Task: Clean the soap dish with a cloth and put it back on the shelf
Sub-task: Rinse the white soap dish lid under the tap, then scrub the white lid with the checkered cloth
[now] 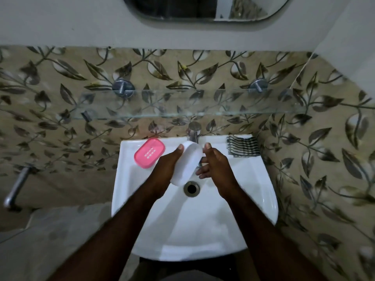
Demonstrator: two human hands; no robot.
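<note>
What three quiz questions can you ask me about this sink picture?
1. True or false: the striped cloth lies on the glass shelf.
2. Which hand grips the white dish? A) left hand B) right hand C) neither
3. What colour is the slotted tray lying on the rim of the sink?
Key: 1 false, the striped cloth lies on the sink's back right corner. 2 A; the right hand is open beside the dish. 3 pink.
</note>
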